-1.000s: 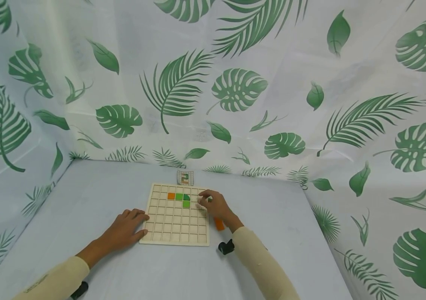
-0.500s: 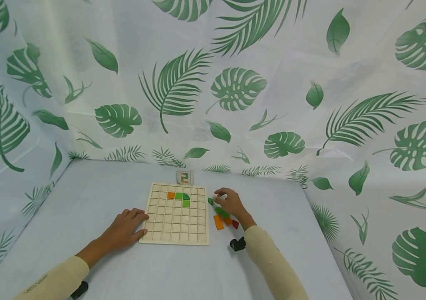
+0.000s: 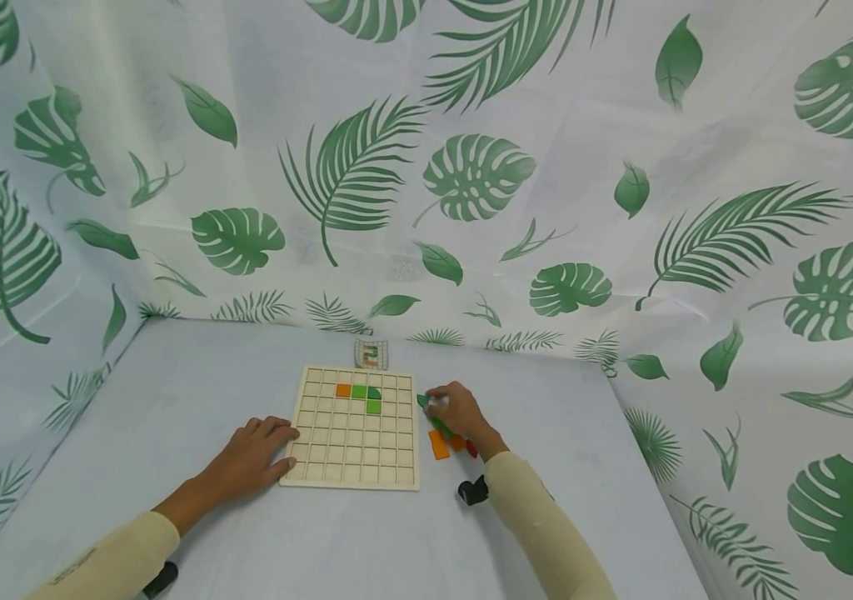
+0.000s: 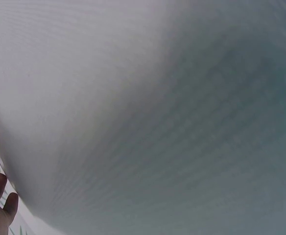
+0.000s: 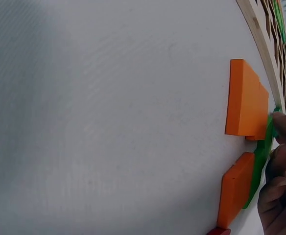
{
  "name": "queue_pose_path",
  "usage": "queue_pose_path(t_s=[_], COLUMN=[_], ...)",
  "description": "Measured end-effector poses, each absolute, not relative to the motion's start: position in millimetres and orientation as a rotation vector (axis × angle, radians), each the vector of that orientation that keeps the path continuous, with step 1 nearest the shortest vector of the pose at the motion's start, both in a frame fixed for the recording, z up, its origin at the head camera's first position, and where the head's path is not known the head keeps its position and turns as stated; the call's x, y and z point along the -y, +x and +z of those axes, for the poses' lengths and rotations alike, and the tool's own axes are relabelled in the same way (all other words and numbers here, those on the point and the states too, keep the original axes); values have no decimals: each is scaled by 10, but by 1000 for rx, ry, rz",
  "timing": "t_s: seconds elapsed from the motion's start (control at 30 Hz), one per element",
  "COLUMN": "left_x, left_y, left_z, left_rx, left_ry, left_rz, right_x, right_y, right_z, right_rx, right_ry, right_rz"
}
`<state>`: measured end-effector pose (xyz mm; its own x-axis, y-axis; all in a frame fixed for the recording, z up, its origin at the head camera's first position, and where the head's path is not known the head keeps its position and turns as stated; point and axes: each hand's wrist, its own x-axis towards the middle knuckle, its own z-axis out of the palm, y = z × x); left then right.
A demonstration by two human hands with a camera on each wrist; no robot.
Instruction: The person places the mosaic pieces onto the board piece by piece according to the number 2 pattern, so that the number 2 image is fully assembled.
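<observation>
Board (image 3: 351,457) touched by loose left hand (image 3: 248,460)
Green block (image 3: 422,401) at right crowded by right hand (image 3: 460,412), grip can't be told tbh

Card (image 3: 371,355) behind board (image 3: 351,450), tiles (image 3: 438,446) right

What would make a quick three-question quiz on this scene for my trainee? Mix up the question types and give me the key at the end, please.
1. Multiple choice: how many coloured pieces sit on the grid board? a) two b) four c) seven

2. True or false: the left hand rests at the board's left edge while the right hand is at the loose pieces beside the board.

3. Fill in the blank: the leftmost piece on the board is coloured ____.

Key: 1. b; 2. true; 3. orange.
</observation>
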<state>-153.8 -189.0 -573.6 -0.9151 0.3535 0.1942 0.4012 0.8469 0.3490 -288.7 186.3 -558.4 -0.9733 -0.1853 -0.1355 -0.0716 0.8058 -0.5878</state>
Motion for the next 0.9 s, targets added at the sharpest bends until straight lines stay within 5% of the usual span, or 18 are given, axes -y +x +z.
queue_pose_path(t_s=[0.9], left_x=[1872], left_y=[-1507], left_z=[-5700], left_rx=[2902], left_ry=[-578], left_rz=[-591], right_x=[-1826], right_y=[-2874], right_z=[-5614], right_rx=[-2763], right_ry=[-398], right_rz=[-1006])
